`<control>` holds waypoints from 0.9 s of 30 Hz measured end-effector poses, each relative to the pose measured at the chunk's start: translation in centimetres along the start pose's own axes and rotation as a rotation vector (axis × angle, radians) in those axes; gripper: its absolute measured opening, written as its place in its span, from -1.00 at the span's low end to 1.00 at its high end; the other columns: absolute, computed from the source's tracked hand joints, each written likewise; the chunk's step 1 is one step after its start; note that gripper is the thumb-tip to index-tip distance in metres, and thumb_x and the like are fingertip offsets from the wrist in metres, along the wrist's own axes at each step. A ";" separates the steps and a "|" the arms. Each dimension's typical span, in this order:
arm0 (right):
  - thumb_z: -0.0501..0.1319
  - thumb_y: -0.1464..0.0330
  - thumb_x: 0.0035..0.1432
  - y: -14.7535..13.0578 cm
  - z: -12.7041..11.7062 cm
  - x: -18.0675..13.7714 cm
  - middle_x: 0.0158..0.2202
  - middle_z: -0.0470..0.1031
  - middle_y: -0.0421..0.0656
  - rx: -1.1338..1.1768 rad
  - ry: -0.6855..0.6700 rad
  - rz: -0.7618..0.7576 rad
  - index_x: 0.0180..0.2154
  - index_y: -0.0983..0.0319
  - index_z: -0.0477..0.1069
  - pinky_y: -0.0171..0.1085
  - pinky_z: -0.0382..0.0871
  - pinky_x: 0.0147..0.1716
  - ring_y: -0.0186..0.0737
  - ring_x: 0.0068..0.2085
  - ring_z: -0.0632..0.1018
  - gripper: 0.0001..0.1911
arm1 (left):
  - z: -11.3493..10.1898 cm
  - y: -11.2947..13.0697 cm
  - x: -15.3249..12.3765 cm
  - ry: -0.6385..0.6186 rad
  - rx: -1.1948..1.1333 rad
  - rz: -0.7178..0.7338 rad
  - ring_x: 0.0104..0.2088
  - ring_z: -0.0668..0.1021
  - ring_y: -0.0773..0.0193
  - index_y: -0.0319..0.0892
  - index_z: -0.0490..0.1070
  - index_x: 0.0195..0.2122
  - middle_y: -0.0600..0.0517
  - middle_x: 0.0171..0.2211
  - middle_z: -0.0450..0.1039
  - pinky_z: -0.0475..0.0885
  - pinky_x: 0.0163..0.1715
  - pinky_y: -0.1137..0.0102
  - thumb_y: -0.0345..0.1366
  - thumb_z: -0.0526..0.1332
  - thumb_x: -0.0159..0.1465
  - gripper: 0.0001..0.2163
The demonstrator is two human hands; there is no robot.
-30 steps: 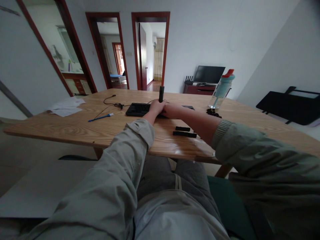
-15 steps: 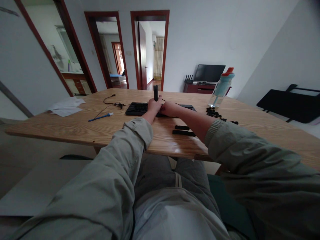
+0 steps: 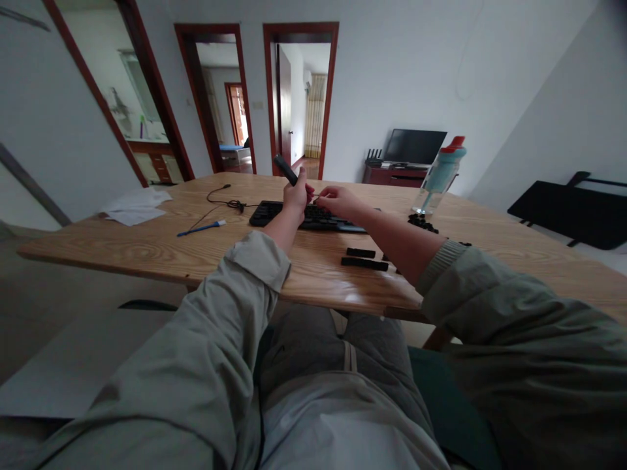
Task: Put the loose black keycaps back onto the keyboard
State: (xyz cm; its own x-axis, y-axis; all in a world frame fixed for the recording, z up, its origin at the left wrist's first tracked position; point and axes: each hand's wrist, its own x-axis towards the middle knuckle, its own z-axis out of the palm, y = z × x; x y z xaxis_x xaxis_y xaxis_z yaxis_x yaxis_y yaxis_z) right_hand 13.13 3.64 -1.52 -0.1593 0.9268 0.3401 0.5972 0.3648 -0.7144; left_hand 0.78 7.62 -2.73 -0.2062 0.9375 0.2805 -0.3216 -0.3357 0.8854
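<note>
My left hand [image 3: 296, 197] is closed around a black bar-shaped object [image 3: 285, 169] above the black keyboard [image 3: 333, 223]. The object's thick end sticks out up and to the left; its lower end is hidden in my fist. My right hand [image 3: 341, 202] is close by on the right, above the keys, with fingers pinched near the lower end of the left-hand object. What the pinch holds, if anything, is too small to make out. Two long black keycaps, a shorter one [image 3: 361, 252] and a longer one [image 3: 365, 264], lie in front of the keyboard.
A heap of small black keycaps [image 3: 422, 223] lies to the right, beside a clear bottle with a red lid [image 3: 439, 176]. On the left of the wooden table [image 3: 137, 251] are a blue brush-like stick [image 3: 202, 228], a black cable [image 3: 234, 205] and white paper [image 3: 134, 205].
The black object has tilted from upright to leaning left as my left hand turned and lifted. My right hand has risen off the keyboard, fingers now pinched near the left hand.
</note>
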 end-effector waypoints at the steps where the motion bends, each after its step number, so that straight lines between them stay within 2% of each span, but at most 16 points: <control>1: 0.24 0.29 0.16 -0.2 -0.3 -0.1 -0.41 0.51 -0.14 0.036 0.006 -0.005 -0.35 0.25 0.43 -0.33 0.30 -0.46 -0.31 -0.43 0.45 -0.86 | 0.2 0.3 -0.3 -0.025 0.000 -0.014 -0.59 0.42 0.39 -0.15 0.31 -0.50 0.12 -0.64 0.27 0.31 -0.56 0.48 0.27 0.20 0.18 -0.48; 5: 0.24 0.26 0.21 -0.8 -0.9 -0.6 -0.37 0.54 -0.09 0.175 0.027 0.003 -0.37 0.23 0.36 -0.35 0.35 -0.48 -0.27 -0.37 0.52 -0.81 | 0.6 1.0 -1.2 -0.106 0.052 -0.022 -0.53 0.48 0.34 -0.16 0.37 -0.43 0.08 -0.60 0.31 0.38 -0.52 0.45 0.31 0.15 0.19 -0.46; 9: 0.26 0.27 0.21 -0.8 -1.1 -1.2 -0.34 0.56 -0.08 0.261 0.055 -0.005 -0.38 0.20 0.30 -0.32 0.44 -0.41 -0.24 -0.32 0.58 -0.80 | 0.5 1.5 -1.7 -0.139 0.185 0.017 -0.45 0.53 0.31 -0.16 0.38 -0.40 0.03 -0.54 0.37 0.44 -0.44 0.43 0.31 0.05 0.25 -0.44; 13: 0.25 0.24 0.22 -1.0 -0.9 -1.6 -0.36 0.56 -0.10 0.336 0.089 -0.004 -0.35 0.18 0.25 -0.31 0.47 -0.37 -0.23 -0.32 0.59 -0.78 | 0.5 1.5 -2.1 -0.166 0.256 0.048 -0.45 0.53 0.32 -0.16 0.36 -0.42 0.03 -0.53 0.38 0.44 -0.43 0.43 0.29 0.07 0.26 -0.46; 16: 0.23 0.30 0.23 -1.5 -0.7 -1.8 -0.40 0.55 -0.15 0.360 0.111 0.014 -0.32 0.17 0.23 -0.35 0.44 -0.44 -0.28 -0.38 0.56 -0.82 | 0.6 1.1 -2.3 -0.209 0.290 0.093 -0.48 0.50 0.33 -0.17 0.33 -0.45 0.05 -0.55 0.35 0.42 -0.45 0.43 0.26 0.13 0.25 -0.48; 20: 0.23 0.39 0.20 -1.3 -0.8 -2.0 -0.49 0.48 -0.21 0.261 0.147 -0.013 -0.36 0.19 0.29 -0.39 0.33 -0.56 -0.38 -0.55 0.40 -0.88 | 0.6 0.9 -2.4 -0.263 0.333 0.182 -0.50 0.48 0.36 -0.18 0.32 -0.48 0.06 -0.54 0.37 0.41 -0.45 0.45 0.19 0.12 0.29 -0.51; 23: 0.23 0.38 0.22 -0.5 -1.2 -2.2 -0.46 0.51 -0.17 0.266 0.087 0.019 -0.39 0.23 0.40 -0.38 0.37 -0.53 -0.40 -0.55 0.38 -0.88 | 0.5 0.8 -2.3 -0.252 0.362 0.194 -0.54 0.46 0.39 -0.18 0.33 -0.49 0.06 -0.53 0.40 0.37 -0.48 0.47 0.19 0.11 0.30 -0.50; 27: 0.33 0.36 0.16 0.9 -2.1 -2.4 -0.37 0.58 -0.16 0.449 -0.069 0.088 -0.36 0.23 0.52 -0.35 0.50 -0.37 -0.39 -0.47 0.47 -0.93 | 0.5 0.7 -2.2 -0.208 0.326 0.204 -0.58 0.43 0.41 -0.18 0.31 -0.52 0.05 -0.55 0.39 0.35 -0.51 0.47 0.20 0.10 0.30 -0.49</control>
State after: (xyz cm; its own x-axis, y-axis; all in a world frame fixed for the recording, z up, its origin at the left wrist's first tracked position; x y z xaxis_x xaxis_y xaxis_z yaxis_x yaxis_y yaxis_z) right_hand 15.70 1.59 -1.70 -0.1837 0.9543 0.2357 0.2139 0.2728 -0.9380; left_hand 1.43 5.38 -2.57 -0.0339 0.8646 0.5013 0.0218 -0.5008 0.8653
